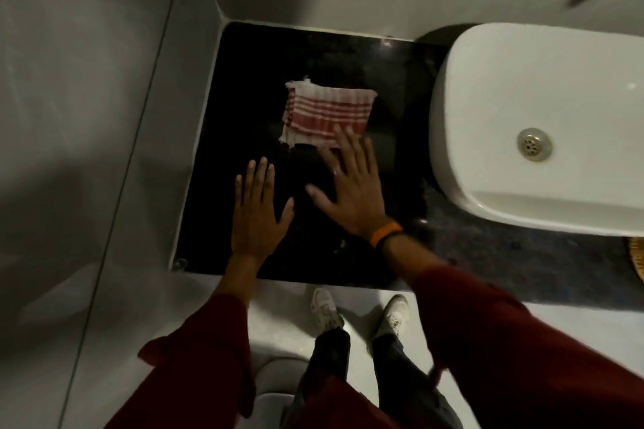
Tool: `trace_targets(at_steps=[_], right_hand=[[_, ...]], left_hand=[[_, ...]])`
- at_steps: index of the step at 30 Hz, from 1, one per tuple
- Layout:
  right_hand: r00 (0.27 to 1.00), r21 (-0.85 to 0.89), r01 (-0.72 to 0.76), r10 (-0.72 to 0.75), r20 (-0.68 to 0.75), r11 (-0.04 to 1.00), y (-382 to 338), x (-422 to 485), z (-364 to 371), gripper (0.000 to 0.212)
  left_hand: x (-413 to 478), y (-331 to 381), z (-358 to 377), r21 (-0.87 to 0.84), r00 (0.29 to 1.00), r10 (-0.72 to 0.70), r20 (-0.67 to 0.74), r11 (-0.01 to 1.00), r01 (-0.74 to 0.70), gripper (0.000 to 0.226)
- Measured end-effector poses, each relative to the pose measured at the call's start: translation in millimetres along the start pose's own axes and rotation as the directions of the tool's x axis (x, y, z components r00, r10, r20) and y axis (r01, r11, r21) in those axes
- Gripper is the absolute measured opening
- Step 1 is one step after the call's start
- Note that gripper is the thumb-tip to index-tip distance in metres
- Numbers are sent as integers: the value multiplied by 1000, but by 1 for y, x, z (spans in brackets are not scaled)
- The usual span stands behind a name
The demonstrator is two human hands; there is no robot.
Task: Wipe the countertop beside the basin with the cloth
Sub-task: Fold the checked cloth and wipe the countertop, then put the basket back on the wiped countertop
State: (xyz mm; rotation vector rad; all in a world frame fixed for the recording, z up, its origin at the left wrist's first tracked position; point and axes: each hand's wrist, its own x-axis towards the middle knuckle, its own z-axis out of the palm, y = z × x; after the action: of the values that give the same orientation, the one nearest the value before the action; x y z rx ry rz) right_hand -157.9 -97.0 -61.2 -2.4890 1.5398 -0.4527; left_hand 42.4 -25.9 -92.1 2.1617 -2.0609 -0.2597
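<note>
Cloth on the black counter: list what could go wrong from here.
1. The right hand only has fingertips on the cloth, so the folded cloth may bunch or slip instead of wiping.
2. The left hand lies flat on the countertop, likely leaving smudges on the glossy surface.

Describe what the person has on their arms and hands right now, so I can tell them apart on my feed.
Both arms wear loose dark red sleeves. The left hand is bare. The right hand has an orange wristband and what looks like a ring on one finger.
</note>
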Motion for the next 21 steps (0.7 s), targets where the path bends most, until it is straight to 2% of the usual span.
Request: trace_targets(at_steps=[4, 9, 12, 16, 21], right_hand=[[994, -41, -98, 100, 51, 994, 18, -127, -14, 78], [967, -125, -248, 254, 31, 961, 97, -230, -50, 85], [951, -157, -308, 306, -36, 938, 160, -269, -83, 90], [917, -159, -382, 352, -189, 910, 246, -306, -138, 91], [823, -100, -518, 463, -329, 849, 362, -336, -211, 80]], left_hand=[[-20, 34, -4, -17, 998, 66, 12, 998, -65, 78], [-68, 171, 19, -87, 956, 282, 74, 957, -276, 81], [-81, 261, 31, -98, 921, 373, 107, 926, -364, 82], [-82, 375, 41, -171, 897, 435, 75, 892, -419, 80], [-76, 509, 57, -230, 856, 515, 45, 839, -493, 78]])
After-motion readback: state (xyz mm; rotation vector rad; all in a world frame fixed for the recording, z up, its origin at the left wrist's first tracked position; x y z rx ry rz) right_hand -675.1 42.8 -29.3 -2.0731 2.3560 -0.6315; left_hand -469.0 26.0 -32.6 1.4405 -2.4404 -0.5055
